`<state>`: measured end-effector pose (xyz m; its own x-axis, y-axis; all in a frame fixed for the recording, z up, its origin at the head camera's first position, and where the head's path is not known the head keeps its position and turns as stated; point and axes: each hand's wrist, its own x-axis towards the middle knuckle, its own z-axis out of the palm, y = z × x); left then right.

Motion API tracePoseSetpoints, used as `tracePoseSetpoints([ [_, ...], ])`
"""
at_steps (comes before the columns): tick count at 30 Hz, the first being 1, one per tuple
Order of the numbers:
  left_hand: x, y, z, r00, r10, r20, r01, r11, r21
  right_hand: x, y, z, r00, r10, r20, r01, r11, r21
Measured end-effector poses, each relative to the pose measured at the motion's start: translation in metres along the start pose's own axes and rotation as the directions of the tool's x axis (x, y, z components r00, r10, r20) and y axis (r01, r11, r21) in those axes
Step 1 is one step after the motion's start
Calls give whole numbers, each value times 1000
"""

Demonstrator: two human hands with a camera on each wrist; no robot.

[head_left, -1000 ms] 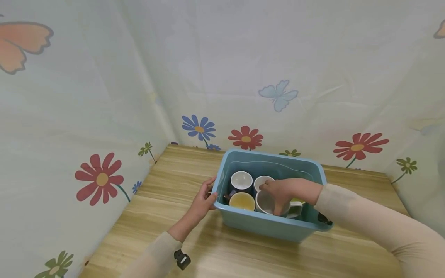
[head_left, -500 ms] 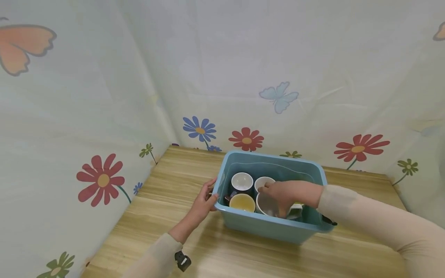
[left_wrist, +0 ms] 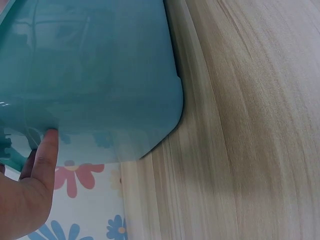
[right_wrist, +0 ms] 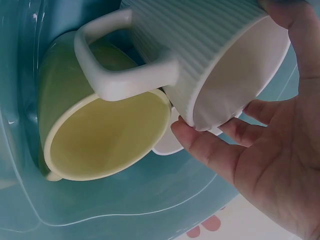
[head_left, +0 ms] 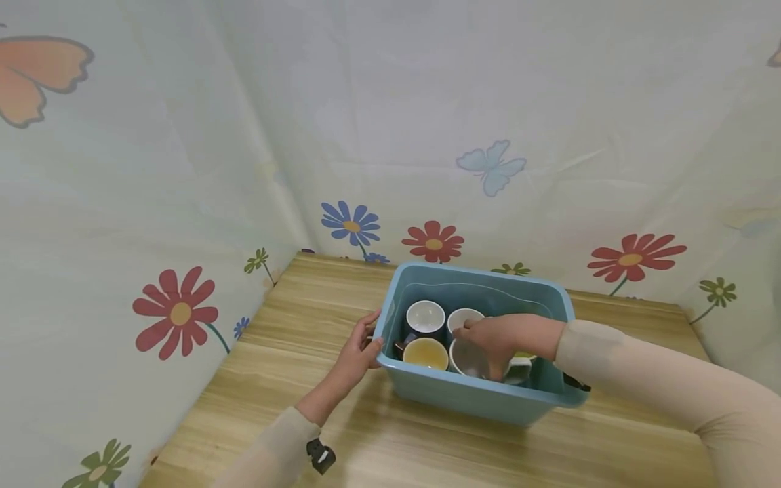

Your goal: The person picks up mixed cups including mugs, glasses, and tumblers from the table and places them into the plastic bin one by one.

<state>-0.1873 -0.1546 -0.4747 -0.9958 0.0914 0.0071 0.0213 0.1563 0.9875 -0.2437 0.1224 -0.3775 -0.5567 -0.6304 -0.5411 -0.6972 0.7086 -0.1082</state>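
Note:
A light blue plastic bin (head_left: 460,400) stands on the table and holds several mugs. At its left end my left hand (head_left: 354,352) grips the rim, thumb on top and fingers underneath. My right hand (head_left: 500,339) reaches into the bin and grips a white ribbed mug (right_wrist: 175,50) by its rim, fingers on the far side and thumb on the near side. Beside that mug, in the right wrist view, is a yellow-green mug (right_wrist: 110,137). Left of it stand a yellow-lined mug (head_left: 426,354) and a dark mug (head_left: 426,317) with a white inside. Another white-lined cup (head_left: 462,318) is behind the ribbed mug.
The wood-grain table (head_left: 274,339) extends around the bin. Close behind the bin hangs a pale curtain (head_left: 378,135) printed with flowers and butterflies. It also covers the left and right sides.
My right hand has shifted slightly to the right with its thumb side lower, still on the ribbed mug. The left hand and bin are practically unmoved.

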Motion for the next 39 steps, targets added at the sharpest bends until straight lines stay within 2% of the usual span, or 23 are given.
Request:
tracePoseSetpoints([
  [12, -1, -1, 1, 1000, -1, -10, 1, 1000, 3, 1, 1, 2, 998, -59, 0, 59, 998, 8],
  [21, -2, -1, 1, 1000, 21, -8, -21, 1000, -11, 3, 4, 10, 987, -147, -69, 144, 988, -52],
  [30, 0, -2, -1, 1000, 21, 3, -21, 1000, 3, 3, 1, 10, 988, -136, -68, 129, 987, -98],
  [39, 0, -1, -1, 1000, -4, 6, 4, 1000, 3, 2, 1, 10, 991, -122, -46, 119, 990, -71],
])
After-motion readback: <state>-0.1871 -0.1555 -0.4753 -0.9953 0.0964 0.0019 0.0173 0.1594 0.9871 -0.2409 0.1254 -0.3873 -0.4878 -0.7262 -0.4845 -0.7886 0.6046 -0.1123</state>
